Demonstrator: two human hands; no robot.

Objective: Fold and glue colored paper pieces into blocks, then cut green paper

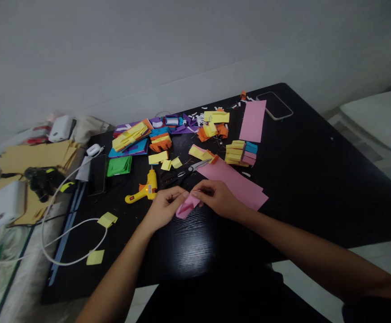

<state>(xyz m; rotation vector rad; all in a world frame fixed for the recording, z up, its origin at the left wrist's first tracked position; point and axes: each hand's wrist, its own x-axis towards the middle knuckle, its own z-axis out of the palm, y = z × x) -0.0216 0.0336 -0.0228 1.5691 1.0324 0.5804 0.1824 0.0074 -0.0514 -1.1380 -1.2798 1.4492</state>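
Between my two hands, over the near part of the black table, is a small folded piece of pink paper [187, 207]. My left hand [165, 206] pinches its left side with thumb and fingertips. On the opposite edge, the fingers of my right hand [217, 196] are closed on the same paper. Just beyond the hands lie scissors [195, 168] with dark handles, their blades over larger pink sheets [237, 181]. Left of my left hand rests a yellow glue gun [147, 188] with a small light glowing on it.
Yellow, orange and blue folded papers [133, 137] are piled at the back, with a green stack [119, 166] nearby. White scraps [200, 120] lie by the wall. A phone [274, 106] is at the far right corner. A white cable [47, 224] loops over the left side.
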